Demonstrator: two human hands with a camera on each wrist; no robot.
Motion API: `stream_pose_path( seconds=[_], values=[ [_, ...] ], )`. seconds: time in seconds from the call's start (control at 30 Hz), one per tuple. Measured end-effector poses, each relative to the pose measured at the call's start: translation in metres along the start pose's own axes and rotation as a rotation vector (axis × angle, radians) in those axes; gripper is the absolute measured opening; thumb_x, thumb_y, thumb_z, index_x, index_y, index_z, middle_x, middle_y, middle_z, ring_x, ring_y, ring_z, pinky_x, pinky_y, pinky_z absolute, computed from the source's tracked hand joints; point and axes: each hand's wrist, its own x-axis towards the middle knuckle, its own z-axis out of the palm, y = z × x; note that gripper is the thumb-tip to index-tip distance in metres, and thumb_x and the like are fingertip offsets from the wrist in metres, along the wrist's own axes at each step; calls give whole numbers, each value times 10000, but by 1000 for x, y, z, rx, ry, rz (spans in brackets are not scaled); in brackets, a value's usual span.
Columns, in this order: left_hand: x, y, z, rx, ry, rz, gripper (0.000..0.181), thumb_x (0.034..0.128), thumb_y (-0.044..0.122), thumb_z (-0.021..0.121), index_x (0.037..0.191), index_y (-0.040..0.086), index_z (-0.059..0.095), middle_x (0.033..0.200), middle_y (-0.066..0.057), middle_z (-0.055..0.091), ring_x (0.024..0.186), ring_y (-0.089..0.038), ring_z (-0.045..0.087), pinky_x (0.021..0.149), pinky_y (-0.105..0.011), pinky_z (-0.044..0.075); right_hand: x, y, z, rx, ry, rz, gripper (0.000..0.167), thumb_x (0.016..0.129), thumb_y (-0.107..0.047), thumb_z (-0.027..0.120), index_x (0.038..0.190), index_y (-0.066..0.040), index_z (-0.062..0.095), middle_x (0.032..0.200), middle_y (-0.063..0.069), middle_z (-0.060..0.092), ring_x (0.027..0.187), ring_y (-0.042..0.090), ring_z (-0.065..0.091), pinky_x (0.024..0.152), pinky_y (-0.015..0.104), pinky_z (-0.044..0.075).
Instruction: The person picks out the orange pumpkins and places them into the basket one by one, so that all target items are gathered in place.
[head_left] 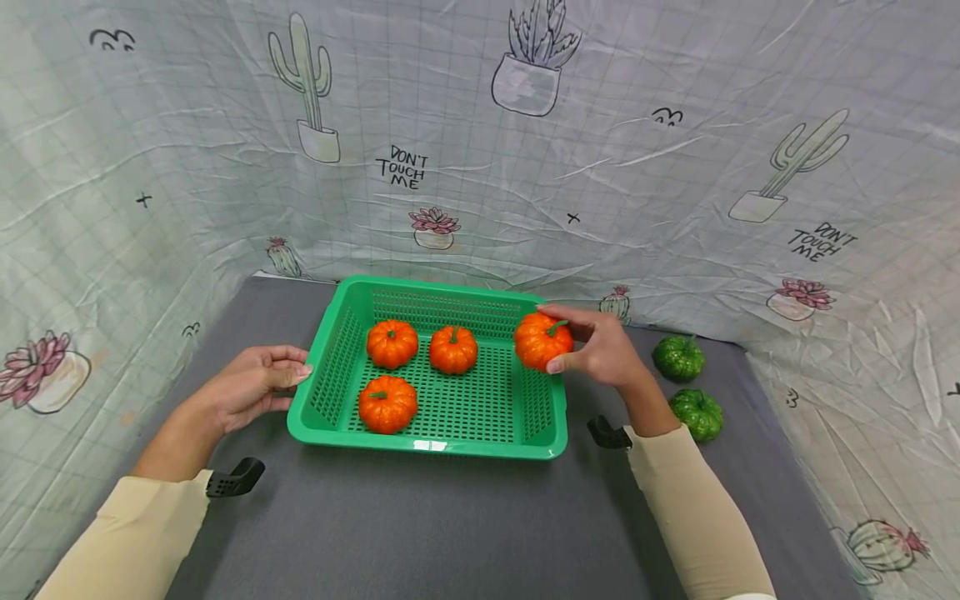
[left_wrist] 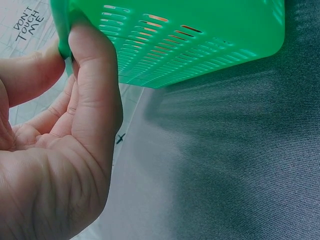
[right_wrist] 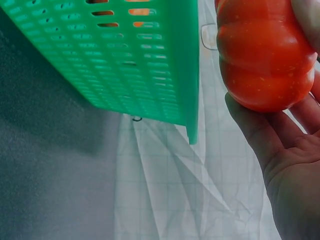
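A green plastic basket [head_left: 427,448] with slotted walls stands on the grey table. Inside it, toward its left half, lie three small orange pumpkins, one [head_left: 392,344] at the back left, another [head_left: 453,350] near the middle and a third [head_left: 387,405] at the front left. My left hand [head_left: 251,385] pinches the basket's left rim between thumb and fingers, plain in the left wrist view [left_wrist: 85,100]. Over the basket's right rim, my right hand [head_left: 600,348] holds another orange pumpkin [head_left: 538,342] between thumb and fingers. In the right wrist view that pumpkin [right_wrist: 265,55] is above the rim's height.
Two green pumpkins [head_left: 678,358] [head_left: 697,414] lie on the table right of the basket, beside my right forearm. A pale cloth [head_left: 480,167] printed with cacti hangs behind and along both sides. Each wrist wears a black strap mount [head_left: 236,478].
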Motion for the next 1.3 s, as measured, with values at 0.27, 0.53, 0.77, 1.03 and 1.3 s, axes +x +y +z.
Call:
stream_pose_path(
  seconds=[0.27, 0.53, 0.77, 1.03, 1.3],
  values=[
    [0, -1, 0, -1, -1, -1, 248, 1060, 69, 588, 1271, -32, 505, 1020, 29, 722, 932, -118, 748, 806, -342, 649, 3, -4, 7, 21, -36, -26, 791, 675, 24, 948, 1401, -4, 635, 1374, 255, 665, 1076, 9, 681, 887, 206, 596],
    [0, -2, -1, 22, 6, -4, 221, 1067, 91, 585, 1258, -3, 527, 1028, 40, 715, 935, -109, 743, 808, -343, 648, 7, -6, 14, 10, -74, -21, 799, 676, -50, 962, 1405, -16, 636, 1357, 240, 682, 1081, 12, 688, 908, 220, 598],
    [1, -1, -1, 17, 9, -7, 203, 1065, 93, 589, 1242, 7, 541, 1019, 30, 726, 933, -116, 743, 805, -349, 649, 9, -8, 18, -20, -103, -12, 797, 678, -30, 958, 1408, -23, 636, 1376, 219, 677, 1100, 89, 701, 915, 226, 599],
    [2, -2, -1, 18, 14, -14, 193, 1067, 96, 585, 1236, 15, 539, 1006, 38, 725, 929, -113, 738, 804, -349, 649, 10, -8, 25, -38, -137, 16, 796, 693, -45, 960, 1420, -52, 634, 1393, 188, 673, 1117, 242, 707, 925, 350, 620],
    [0, 0, 0, 11, 8, -10, 194, 1067, 94, 586, 1236, 10, 540, 1008, 35, 733, 931, -111, 743, 809, -343, 649, 12, -9, 30, -24, -177, 4, 792, 717, -77, 948, 1436, -48, 617, 1429, 183, 650, 1129, 228, 707, 909, 273, 614]
  ],
)
